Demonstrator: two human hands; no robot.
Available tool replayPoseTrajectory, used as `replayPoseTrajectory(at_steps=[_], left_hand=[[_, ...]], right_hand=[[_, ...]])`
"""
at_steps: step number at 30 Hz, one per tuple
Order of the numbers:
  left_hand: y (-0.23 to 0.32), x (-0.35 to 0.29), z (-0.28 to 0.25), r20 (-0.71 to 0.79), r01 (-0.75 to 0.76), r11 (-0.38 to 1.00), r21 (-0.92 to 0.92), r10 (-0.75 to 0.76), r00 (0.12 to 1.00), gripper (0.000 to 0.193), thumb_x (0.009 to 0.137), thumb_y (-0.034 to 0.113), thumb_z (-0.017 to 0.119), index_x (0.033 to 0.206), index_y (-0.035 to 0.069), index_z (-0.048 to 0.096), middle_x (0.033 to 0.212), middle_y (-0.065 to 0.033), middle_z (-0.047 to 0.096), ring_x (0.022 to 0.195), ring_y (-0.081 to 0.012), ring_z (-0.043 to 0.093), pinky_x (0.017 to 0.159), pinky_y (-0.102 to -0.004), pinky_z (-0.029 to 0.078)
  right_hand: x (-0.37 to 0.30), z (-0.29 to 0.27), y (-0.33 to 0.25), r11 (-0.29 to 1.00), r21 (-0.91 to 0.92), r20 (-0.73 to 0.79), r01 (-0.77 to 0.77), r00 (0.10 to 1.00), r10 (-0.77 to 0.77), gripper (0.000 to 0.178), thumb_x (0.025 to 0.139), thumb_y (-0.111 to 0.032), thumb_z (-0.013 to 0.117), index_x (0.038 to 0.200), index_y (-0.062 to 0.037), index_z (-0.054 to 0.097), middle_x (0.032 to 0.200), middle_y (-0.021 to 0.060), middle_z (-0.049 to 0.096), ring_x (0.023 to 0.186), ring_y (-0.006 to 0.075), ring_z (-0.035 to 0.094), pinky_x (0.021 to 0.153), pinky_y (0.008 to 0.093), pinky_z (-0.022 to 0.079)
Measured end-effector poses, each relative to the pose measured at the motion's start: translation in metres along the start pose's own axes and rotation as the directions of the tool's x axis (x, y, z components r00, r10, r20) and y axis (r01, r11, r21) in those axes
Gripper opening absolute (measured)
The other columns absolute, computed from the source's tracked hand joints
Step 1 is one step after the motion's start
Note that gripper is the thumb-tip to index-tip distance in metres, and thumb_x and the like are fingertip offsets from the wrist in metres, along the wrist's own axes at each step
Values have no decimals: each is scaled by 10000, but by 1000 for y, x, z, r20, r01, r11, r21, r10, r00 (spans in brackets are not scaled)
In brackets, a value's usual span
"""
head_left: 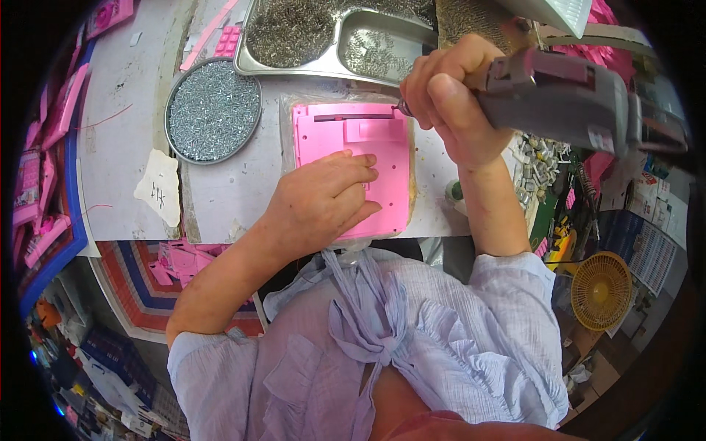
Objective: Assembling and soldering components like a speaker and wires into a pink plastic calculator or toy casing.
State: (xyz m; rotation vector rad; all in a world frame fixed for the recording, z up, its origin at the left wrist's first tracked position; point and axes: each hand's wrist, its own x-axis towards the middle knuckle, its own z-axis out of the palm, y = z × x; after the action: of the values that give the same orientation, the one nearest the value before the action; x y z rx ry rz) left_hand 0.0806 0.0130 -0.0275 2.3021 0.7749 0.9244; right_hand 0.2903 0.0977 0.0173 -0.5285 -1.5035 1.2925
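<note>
Starting at the far left, pink plastic parts [51,140] lie in stacks along the edge of the desk [125,110], well apart from either hand. A torn paper scrap [159,187] sits on the desk to the left of the left hand's fingers, and above it a round metal tray of small silver screws [213,110] stands just beyond the pink panel's upper-left corner. Farther up, a sectioned steel tray [331,37] holds more loose metal bits.

The left hand [323,202] lies flat on the pink plastic panel [353,158], its fingers [357,173] spread slightly and pressed palm-down on the lower half — not wrapped around anything, only resting on top. The panel lies on the desk in front of the person, on a clear plastic sheet, its long slot running across just above those fingertips.

To the right, the right hand [448,95] is curled tight around the handle of a grey electric screwdriver [566,99], its fingers clamped on the tool. The screwdriver's metal tip meets the panel's upper-right corner, right under the knuckles. Beyond that wrist sits a heap of small metal pieces [540,165] on the desk, and farther right — lower down — a round yellow fan grille [601,290].
</note>
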Motion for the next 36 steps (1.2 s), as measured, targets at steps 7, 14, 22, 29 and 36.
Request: replayPoseTrajectory(at_steps=[7, 14, 22, 29, 36], left_hand=[[5, -7, -3, -8, 107, 987, -119, -109, 994, 176, 814, 61, 744, 840, 34, 572, 1174, -150, 672, 1099, -343, 679, 1017, -468, 526], [19, -19, -17, -189, 238, 967, -87, -251, 949, 179, 805, 71, 782, 922, 88, 648, 1059, -71, 727, 1087, -257, 689, 1147, -585, 318], [14, -32, -24, -261, 325, 939, -109, -342, 903, 164, 779, 68, 806, 886, 129, 697, 960, -13, 754, 995, -198, 719, 1173, -540, 278], [2, -30, -43, -162, 219, 973, 79, -204, 965, 235, 730, 134, 846, 915, 97, 704, 1033, -27, 720, 1014, -226, 690, 1127, -532, 322], [-71, -50, -89, -361, 542, 650, 532, -405, 840, 112, 803, 180, 795, 902, 141, 762, 983, 11, 656, 1013, -214, 568, 1042, -467, 309]], right_hand=[[6, 6, -37, 999, 11, -57, -34, 998, 35, 160, 982, -224, 617, 940, -85, 547, 586, -7, 478, 484, 123, 410, 480, 293, 349], [-8, 62, -74, 964, 266, 145, -8, 989, -32, 281, 932, -358, 754, 951, -149, 566, 622, -37, 562, 498, 119, 530, 491, 287, 451], [-3, 83, -66, 965, 233, 77, -120, 992, 105, 319, 921, -385, 769, 926, -155, 548, 613, -40, 552, 500, 121, 534, 508, 300, 426], [5, 88, -59, 974, 186, 75, -127, 991, 114, 282, 961, -377, 704, 938, -152, 534, 614, -38, 524, 519, 126, 510, 533, 308, 418], [46, 65, 0, 982, 189, 155, 0, 988, -29, 120, 1020, -199, 520, 1026, -82, 545, 620, 17, 463, 519, 121, 399, 534, 310, 351]])
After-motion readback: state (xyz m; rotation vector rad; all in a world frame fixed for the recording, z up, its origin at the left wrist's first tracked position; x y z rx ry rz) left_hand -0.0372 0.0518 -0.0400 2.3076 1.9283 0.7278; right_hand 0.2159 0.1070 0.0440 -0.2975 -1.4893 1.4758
